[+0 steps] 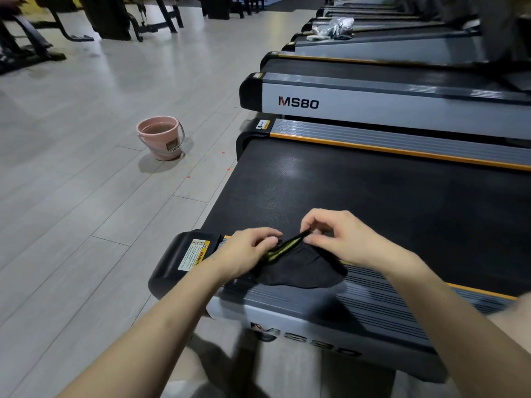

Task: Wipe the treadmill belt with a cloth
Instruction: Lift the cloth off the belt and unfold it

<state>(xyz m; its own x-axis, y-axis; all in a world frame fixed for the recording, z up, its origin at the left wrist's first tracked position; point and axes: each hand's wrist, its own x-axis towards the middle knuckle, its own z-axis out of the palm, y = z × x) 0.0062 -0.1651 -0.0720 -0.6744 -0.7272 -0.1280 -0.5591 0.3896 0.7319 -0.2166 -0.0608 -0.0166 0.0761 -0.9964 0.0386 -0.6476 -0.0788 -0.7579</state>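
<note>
Both the left hand [249, 251] and the right hand [336, 235] are pinching a black cloth [298, 267] that is lying over the treadmill belt's [373, 202] near side rail [382, 303].

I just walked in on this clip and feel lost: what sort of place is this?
Most likely a gym. A row of treadmills marked MS80 lines the right side, and dark exercise machines stand across the pale floor. A pink bucket and a dark cloth held in both hands suggest cleaning.
</note>
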